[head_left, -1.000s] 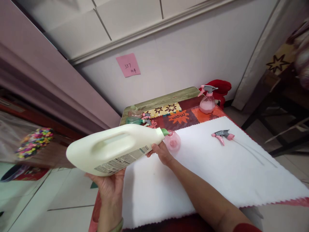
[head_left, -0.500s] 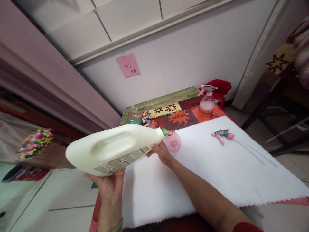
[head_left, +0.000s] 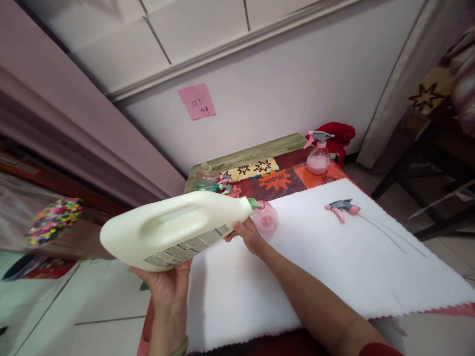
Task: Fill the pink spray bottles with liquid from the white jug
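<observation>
A large pale detergent jug (head_left: 174,227) lies tilted on its side in both hands. My left hand (head_left: 168,284) supports its base end from below, fingers partly hidden behind it. Near the neck, my right hand (head_left: 247,236) is closed around the jug's lower side. The green spout (head_left: 254,203) points into the mouth of a pink, see-through spray bottle body (head_left: 265,220) standing on the white mat. Whether liquid is flowing cannot be made out. On the mat to the right rests a grey-and-pink spray head (head_left: 343,206) with its thin tube.
A pink spray bottle (head_left: 318,160) with its head on stands at the back right, holding pale liquid. At the back left lie a green spray bottle (head_left: 208,185) and another clear one. The white mat (head_left: 315,267) covers much of the table, and a wall rises behind.
Hardly anything differs. The jug stays tilted at the bottle's mouth, with both hands in nearly the same place.
</observation>
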Tool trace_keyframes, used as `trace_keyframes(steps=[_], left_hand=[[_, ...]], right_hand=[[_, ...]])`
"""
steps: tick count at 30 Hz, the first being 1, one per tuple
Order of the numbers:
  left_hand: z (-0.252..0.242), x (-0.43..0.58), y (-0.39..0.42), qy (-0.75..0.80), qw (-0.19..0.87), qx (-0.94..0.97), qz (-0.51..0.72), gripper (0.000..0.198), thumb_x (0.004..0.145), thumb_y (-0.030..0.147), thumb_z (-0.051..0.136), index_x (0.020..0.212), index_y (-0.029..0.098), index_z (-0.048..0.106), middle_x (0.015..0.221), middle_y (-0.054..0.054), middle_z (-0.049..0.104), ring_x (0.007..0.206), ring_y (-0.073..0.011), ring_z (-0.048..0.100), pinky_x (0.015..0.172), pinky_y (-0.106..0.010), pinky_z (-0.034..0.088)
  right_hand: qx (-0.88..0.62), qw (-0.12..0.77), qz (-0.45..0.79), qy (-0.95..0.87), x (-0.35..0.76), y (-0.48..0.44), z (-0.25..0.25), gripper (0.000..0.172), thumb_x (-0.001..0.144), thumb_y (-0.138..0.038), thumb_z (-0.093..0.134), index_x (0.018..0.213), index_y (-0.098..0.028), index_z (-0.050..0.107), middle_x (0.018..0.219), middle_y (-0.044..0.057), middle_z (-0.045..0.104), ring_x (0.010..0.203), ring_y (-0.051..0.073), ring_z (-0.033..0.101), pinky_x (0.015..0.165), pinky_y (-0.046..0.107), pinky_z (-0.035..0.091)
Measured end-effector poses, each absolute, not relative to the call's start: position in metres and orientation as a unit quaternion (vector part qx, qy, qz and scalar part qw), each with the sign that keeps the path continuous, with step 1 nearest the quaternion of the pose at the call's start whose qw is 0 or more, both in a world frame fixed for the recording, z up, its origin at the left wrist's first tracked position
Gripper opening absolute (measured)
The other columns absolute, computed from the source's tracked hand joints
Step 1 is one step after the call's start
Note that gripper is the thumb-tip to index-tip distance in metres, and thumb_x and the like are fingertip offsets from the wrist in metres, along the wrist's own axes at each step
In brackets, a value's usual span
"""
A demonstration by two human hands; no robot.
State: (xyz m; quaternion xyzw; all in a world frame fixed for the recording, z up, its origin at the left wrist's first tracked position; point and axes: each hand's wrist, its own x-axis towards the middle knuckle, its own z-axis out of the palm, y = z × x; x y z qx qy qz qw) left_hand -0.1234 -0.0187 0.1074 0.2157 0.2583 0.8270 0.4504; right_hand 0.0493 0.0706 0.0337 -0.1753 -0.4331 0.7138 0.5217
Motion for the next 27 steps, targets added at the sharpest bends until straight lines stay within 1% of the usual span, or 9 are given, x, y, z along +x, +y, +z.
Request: trace_keyframes(steps=[3,8,14,20,24,27], left_hand=[[0.1088,-0.1216,-0.0181,0.277,0.438,0.214,0.828,0.072,0.086,0.074,0.06,0.151,0.045,0.049,0.161,-0.001,0.049,0.152,-0.0313,0.039,0.116,-0.051,0.044],[0.1123,-0.1177,-0.0185,0.295,0.43,0.208,0.828,0.074,0.085,0.075,0.059,0.152,0.044,0.049,0.161,-0.002,0.048,0.153,-0.0322,0.037,0.116,-0.052,0.043],[0.1142,-0.1152,-0.0179,0.283,0.433,0.201,0.832,0.074,0.085,0.074,0.061,0.152,0.046,0.047,0.163,-0.001,0.046,0.154,-0.0316,0.035,0.119,-0.052,0.04],[0.1106,-0.1181,-0.018,0.284,0.434,0.204,0.83,0.073,0.084,0.075,0.061,0.151,0.047,0.048,0.162,0.0,0.047,0.154,-0.0312,0.035,0.118,-0.052,0.04],[0.1101,-0.1193,-0.0189,0.281,0.438,0.213,0.827,0.072,0.085,0.075,0.06,0.15,0.046,0.05,0.162,0.0,0.047,0.153,-0.0312,0.036,0.117,-0.051,0.042],[0.1112,-0.1187,-0.0192,0.278,0.441,0.21,0.827,0.071,0.086,0.074,0.06,0.151,0.046,0.049,0.162,0.0,0.048,0.153,-0.0308,0.038,0.117,-0.051,0.042]], right_hand=[[-0.179,0.523,0.714,-0.429,0.0494,0.0703,0.0338,0.069,0.077,-0.075,0.071,0.105,-0.012,0.066,0.073,0.006,0.07,0.063,0.02,0.069,0.06,0.036,0.062],[-0.182,0.524,0.715,-0.426,0.0508,0.0694,0.036,0.067,0.076,-0.075,0.073,0.102,-0.013,0.068,0.074,0.007,0.073,0.063,0.02,0.069,0.061,0.036,0.063],[-0.181,0.524,0.721,-0.415,0.0511,0.0697,0.0369,0.068,0.074,-0.076,0.075,0.103,-0.014,0.067,0.074,0.006,0.072,0.063,0.019,0.069,0.059,0.035,0.062],[-0.182,0.521,0.719,-0.422,0.0507,0.0699,0.0353,0.069,0.077,-0.074,0.073,0.108,-0.014,0.065,0.074,0.005,0.071,0.064,0.02,0.07,0.061,0.036,0.062],[-0.18,0.522,0.72,-0.421,0.0499,0.0699,0.0347,0.068,0.076,-0.074,0.073,0.107,-0.013,0.065,0.076,0.006,0.072,0.064,0.02,0.07,0.06,0.035,0.062],[-0.179,0.524,0.719,-0.419,0.0496,0.0699,0.0344,0.068,0.076,-0.074,0.073,0.109,-0.014,0.065,0.079,0.006,0.073,0.065,0.019,0.07,0.06,0.035,0.062]])
